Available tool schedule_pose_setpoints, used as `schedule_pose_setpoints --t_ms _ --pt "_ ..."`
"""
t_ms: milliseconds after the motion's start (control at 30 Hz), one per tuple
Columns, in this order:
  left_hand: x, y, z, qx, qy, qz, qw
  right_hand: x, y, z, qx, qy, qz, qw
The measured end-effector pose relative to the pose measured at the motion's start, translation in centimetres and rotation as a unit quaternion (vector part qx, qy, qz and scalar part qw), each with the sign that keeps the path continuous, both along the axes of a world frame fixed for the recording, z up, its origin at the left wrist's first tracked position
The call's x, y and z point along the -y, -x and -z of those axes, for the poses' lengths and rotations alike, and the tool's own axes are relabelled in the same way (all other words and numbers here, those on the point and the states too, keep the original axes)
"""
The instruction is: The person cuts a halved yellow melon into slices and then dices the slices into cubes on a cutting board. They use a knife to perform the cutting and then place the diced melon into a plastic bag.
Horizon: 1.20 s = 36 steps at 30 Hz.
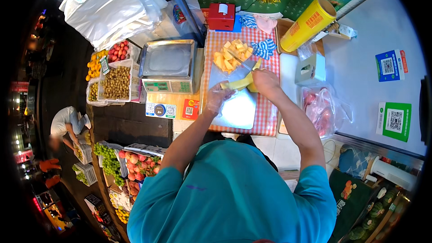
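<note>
My left hand (pixel 219 96), in a thin clear plastic glove, grips one end of a yellow-green melon slice (pixel 236 84). My bare right hand (pixel 266 81) holds a knife (pixel 239 59), its blade angled up and left towards a heap of orange melon chunks (pixel 225 60). A strip of melon rind (pixel 258 64) shows just above the right hand, and more rind lies partly hidden under it. Below both hands is a shiny metal cutting board (pixel 233 116) on a red-and-white checked cloth (pixel 266 125). My right fingers hide most of the knife's handle.
A weighing scale (pixel 168 61) with a steel tray stands left of the board. Behind are a red printer (pixel 221 17) and blue-striped cloths (pixel 264 48). To the right are a yellow film roll (pixel 307 25), a tissue box (pixel 310 69) and bagged fruit (pixel 317 108). A person (pixel 65 123) bends over crates at far left.
</note>
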State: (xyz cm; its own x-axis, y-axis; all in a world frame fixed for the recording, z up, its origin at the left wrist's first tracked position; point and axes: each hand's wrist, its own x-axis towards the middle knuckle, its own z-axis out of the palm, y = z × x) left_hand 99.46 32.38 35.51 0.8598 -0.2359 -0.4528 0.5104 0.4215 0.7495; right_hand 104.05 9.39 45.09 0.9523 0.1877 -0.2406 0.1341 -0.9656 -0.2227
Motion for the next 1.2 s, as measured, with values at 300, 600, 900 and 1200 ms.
schedule_pose_setpoints --t_ms 300,600,900,1200 --pt "-0.9 5.8 1.6 -0.042 -0.007 -0.060 0.997 0.7 2.0 -1.3 -0.015 -0.061 0.025 0.998" --pt "-1.1 6.1 2.8 0.003 -0.085 -0.145 0.986 8.2 10.2 5.3 -0.042 -0.057 0.255 0.964" --pt "4.6 2.3 3.5 0.138 -0.544 0.090 0.823 5.9 12.5 6.9 -0.114 -0.072 0.203 0.970" --pt "9.5 -0.7 -1.0 0.290 -0.683 0.223 0.632 5.3 15.6 12.8 -0.186 -0.314 0.272 0.891"
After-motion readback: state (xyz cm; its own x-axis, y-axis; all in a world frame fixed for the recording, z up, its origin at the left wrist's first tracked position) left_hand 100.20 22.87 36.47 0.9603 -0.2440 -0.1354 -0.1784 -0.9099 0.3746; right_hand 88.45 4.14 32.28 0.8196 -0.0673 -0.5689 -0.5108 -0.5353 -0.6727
